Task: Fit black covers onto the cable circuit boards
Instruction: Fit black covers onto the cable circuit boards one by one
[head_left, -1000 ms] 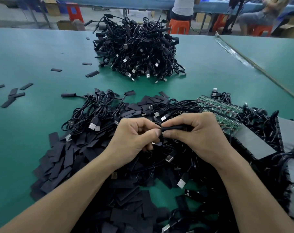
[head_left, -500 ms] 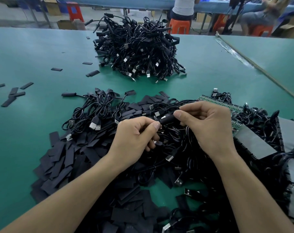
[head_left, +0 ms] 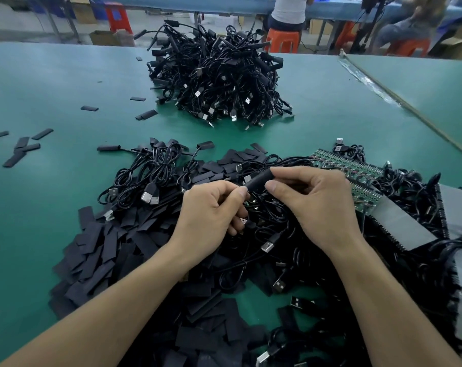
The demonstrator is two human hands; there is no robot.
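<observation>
A black cover (head_left: 259,180) sits on the end of a cable, held in the air between both hands. My right hand (head_left: 314,205) pinches its far end with thumb and forefinger. My left hand (head_left: 214,207) pinches the near end, where the cable comes out; its other fingers are curled underneath over a USB plug. A heap of flat black covers (head_left: 100,250) lies at the left below my hands. Loose black USB cables (head_left: 150,178) are tangled around them. Green circuit boards (head_left: 357,176) lie in a row to the right.
A big pile of covered cables (head_left: 219,83) stands at the back of the green table (head_left: 52,96). Stray covers (head_left: 21,149) lie at the far left. Grey pads (head_left: 402,221) lie on the right. People sit on orange stools (head_left: 281,41) beyond the table.
Both hands have lifted the covered cable end up and away from me, and it now points up to the right. My right hand's grip has moved to the cover's far end.
</observation>
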